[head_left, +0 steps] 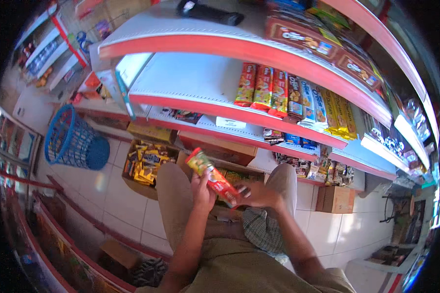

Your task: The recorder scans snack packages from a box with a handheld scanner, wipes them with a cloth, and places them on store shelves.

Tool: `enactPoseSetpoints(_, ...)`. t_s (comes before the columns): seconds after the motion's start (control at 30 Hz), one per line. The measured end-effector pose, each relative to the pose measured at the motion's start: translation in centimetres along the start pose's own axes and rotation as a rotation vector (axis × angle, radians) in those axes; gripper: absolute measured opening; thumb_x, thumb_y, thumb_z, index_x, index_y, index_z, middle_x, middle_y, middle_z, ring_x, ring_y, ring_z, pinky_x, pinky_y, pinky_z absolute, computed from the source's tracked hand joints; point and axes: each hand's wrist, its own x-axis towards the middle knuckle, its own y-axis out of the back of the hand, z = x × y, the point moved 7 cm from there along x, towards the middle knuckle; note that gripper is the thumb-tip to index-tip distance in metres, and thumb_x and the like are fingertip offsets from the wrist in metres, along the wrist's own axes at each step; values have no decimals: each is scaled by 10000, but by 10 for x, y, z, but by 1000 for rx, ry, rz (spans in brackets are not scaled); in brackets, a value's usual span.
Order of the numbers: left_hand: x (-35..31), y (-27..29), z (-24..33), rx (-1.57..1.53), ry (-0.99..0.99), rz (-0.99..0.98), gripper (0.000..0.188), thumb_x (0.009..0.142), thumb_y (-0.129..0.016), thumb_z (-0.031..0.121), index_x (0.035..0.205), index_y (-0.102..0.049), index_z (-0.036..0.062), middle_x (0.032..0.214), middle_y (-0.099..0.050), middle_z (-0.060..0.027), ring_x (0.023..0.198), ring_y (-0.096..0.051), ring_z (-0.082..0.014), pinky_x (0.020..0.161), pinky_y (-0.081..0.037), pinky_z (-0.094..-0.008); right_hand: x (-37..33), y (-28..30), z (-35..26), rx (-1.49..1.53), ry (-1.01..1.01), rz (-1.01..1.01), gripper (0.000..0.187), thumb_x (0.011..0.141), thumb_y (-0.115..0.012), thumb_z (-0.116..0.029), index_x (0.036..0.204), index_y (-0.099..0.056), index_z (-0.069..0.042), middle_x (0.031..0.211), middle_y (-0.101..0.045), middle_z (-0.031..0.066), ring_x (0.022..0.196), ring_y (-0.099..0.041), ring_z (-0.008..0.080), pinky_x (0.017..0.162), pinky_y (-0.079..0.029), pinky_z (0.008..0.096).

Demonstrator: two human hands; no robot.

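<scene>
A long biscuit packet [214,179], green at its upper end and red at its lower end, is held at a slant above my lap. My left hand [204,189] wraps around its left side near the middle. At the packet's lower right end, the bent fingers of my right hand [258,195] press against it; blur hides the fingertips in part. A grey-green checked cloth [265,228] hangs over my right thigh, below the right wrist.
Ahead, a shelf [190,90] with red edging carries similar red packets [263,88] and yellow packets [340,115]. Between shelf and knees sits an open carton [149,163] of yellow packs. A blue basket [78,141] lies tipped leftward; a closed carton [335,199] stands right.
</scene>
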Motion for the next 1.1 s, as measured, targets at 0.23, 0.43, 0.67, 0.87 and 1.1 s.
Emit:
enactPoseSetpoints(0.23, -19, -20, 44, 257, -50, -255, 509, 823, -629, -43, 1304, -487, 42, 1114, -567, -72, 993, -578, -148, 880, -501, -313, -34, -25, 101, 987, 67, 499, 263, 932, -663, -170, 1126, -598, -5, 944, -662, 24, 826, -595, 62, 672, -495, 224)
enactPoseSetpoints(0.43, -33, -13, 41, 1033, 142, -374, 364, 845, -670, -7, 1203, -605, 9, 1084, -646, -86, 964, -619, -120, 840, -523, -267, -36, -13, 130, 1230, 125, 571, 213, 961, -616, -179, 1107, -595, -26, 915, -669, 49, 731, -574, 86, 645, -472, 255)
enactPoseSetpoints(0.67, 43, -108, 73, 519, -194, -231, 348, 888, -643, 48, 1221, -539, 39, 1192, -603, -102, 1049, -604, -189, 867, -536, -348, -40, 3, 88, 1081, 160, 560, 176, 960, -593, -108, 1120, -596, -36, 908, -672, 54, 731, -573, 103, 677, -476, 274)
enactPoseSetpoints(0.87, 153, -186, 71, 757, -303, -80, 373, 887, -706, 184, 1201, -569, 36, 1127, -626, -70, 993, -612, -152, 785, -533, -282, -53, 102, -8, 44, 450, 766, 221, 822, -688, -98, 1031, -630, -53, 958, -661, 107, 875, -623, 250, 769, -484, 383)
enactPoseSetpoints(1.1, 179, -223, 66, 1672, -914, -93, 302, 880, -661, 190, 1143, -645, 45, 1133, -634, -194, 971, -640, -277, 830, -500, -363, 26, 180, -21, -527, 206, 1027, 295, 835, -611, -182, 1125, -629, -132, 1315, -526, 72, 1190, -493, 296, 893, -390, 599)
